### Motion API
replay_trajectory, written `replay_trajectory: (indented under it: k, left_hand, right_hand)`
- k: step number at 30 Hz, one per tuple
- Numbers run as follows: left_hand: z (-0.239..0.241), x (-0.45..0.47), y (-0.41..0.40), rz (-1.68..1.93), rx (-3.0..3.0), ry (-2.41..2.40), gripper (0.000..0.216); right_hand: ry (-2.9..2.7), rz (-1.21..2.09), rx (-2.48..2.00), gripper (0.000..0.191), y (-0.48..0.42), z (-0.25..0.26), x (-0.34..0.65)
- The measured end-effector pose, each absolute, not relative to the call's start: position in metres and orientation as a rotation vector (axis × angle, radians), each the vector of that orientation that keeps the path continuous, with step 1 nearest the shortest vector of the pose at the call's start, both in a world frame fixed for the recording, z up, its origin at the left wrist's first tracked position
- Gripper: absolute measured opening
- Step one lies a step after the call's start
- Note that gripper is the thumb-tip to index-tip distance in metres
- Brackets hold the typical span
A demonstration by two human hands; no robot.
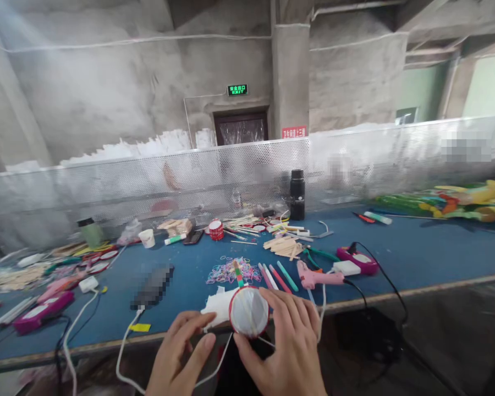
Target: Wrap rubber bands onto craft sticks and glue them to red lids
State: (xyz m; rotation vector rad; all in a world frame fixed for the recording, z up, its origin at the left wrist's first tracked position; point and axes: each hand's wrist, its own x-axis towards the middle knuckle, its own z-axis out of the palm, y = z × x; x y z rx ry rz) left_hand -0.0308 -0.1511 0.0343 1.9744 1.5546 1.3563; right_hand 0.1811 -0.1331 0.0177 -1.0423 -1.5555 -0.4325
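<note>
- Drum (249, 311), a small round one with a red rim and a white face, sits at the near edge of the desk (416, 258), right in front of you
- Your right hand (291, 346) has the grip on it: the fingers curl round its right side and the thumb presses at its lower edge, so the hand is closed about the drum
- Your left hand (181, 352) is just left of the drum with the fingers bent loosely; the fingertips lie near a white string (218, 360) that hangs below the drum, but you cannot tell whether they pinch it
- A stick (238, 273) with green and red bands rises from the top of the drum, pointing away from you
- White paper (219, 308) lies on the desk, touching the drum on its left
- A heap of small coloured rubber bands (227, 270) lies just beyond the stick
- A pink glue gun (313, 276) lies to the right of the drum, near your right hand, with its cable running off the desk edge
- Coloured sticks (278, 276) lie between the rubber bands and the glue gun
- A black flask (297, 193) stands upright far back, by the perforated metal screen (107, 187)
</note>
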Motion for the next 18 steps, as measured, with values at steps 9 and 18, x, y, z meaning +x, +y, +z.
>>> replay_trajectory:
  k: [9, 18]
  left_hand:
    - [0.059, -0.011, -0.093, 1.255, 1.952, 1.422, 0.042]
    - [0.085, -0.074, 0.023, 1.030, 1.427, 1.814, 0.052]
  right_hand:
    - [-1.506, -0.317, -1.067, 0.049, -0.087, 0.026, 0.152]
    - [-1.644, -0.288, -1.116, 0.073, -0.047, 0.027, 0.152]
